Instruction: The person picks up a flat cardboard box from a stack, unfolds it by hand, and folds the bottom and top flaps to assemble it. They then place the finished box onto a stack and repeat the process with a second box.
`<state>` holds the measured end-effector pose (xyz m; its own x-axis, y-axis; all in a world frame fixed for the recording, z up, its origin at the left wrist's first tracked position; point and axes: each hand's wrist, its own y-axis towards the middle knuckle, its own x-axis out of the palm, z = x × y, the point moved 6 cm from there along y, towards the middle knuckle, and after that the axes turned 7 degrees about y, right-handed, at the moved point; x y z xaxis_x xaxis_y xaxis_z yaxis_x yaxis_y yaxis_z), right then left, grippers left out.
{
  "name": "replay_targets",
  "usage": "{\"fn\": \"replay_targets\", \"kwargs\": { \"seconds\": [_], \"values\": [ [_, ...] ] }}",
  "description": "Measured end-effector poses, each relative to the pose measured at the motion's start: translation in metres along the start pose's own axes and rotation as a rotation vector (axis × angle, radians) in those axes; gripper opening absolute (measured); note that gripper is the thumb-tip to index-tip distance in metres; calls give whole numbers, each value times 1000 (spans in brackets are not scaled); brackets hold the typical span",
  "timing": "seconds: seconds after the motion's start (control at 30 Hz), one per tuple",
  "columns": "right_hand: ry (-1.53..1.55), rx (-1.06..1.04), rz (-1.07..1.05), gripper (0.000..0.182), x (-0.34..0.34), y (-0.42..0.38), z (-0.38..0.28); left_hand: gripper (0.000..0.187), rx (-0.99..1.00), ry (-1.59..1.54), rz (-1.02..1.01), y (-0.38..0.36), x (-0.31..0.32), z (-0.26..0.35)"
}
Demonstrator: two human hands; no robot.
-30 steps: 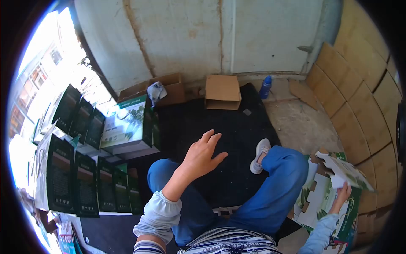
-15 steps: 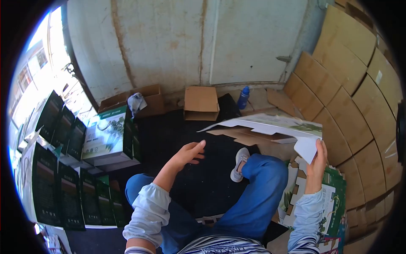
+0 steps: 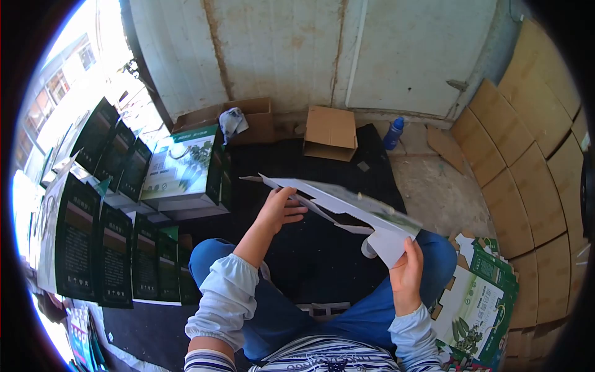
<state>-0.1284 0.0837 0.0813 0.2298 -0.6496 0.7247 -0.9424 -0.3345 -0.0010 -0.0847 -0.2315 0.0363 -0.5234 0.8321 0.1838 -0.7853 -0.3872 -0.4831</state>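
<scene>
A partly folded cardboard gift box (image 3: 347,201), white with a green plant print on its upper face, is held tilted above my lap. My right hand (image 3: 407,273) is closed on a white flap at its right end, thumb against the flap. At the box's left end is my left hand (image 3: 277,212), its thumb by the edge and its fingers spread beside a hanging flap. Whether those fingers press on the card is hard to tell. To the right of my knee lies a stack of flat printed box blanks (image 3: 474,304).
Assembled green-and-white boxes (image 3: 180,167) stand in rows on the left. Ahead are an open brown carton (image 3: 330,131), another carton with a cloth (image 3: 233,123) on it, and a blue bottle (image 3: 393,133). Brown cartons (image 3: 527,173) are piled along the right. Black matting (image 3: 279,161) covers the floor.
My right hand has brought the gift box left and lower, in front of me. The box's left end now meets my left hand. The view has turned slightly left and down.
</scene>
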Motion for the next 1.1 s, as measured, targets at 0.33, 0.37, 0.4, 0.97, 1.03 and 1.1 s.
{"fn": "replay_targets", "kwargs": {
  "seconds": [0.33, 0.37, 0.4, 0.97, 1.03, 1.1],
  "values": [
    [3, 165, 130, 32, -27, -35, 30, 29, -191, 47, 109, 8, -20, -68],
    [-16, 179, 134, 32, -32, -36, 33, 27, -207, 22, 135, 10, -21, -76],
    [-34, 196, 135, 32, -34, -36, 34, 24, -242, 12, 125, 10, -19, -80],
    [-795, 510, -168, 37, -33, -30, -15, 49, 443, 16, -52, -54, -24, 61],
    [-1034, 205, -206, 35, -14, -16, -36, 51, 436, 74, -53, -54, -21, 54],
    [-1047, 15, -324, 34, 32, -14, -37, 51, 428, 154, -76, -53, -9, 49]
  ]
}}
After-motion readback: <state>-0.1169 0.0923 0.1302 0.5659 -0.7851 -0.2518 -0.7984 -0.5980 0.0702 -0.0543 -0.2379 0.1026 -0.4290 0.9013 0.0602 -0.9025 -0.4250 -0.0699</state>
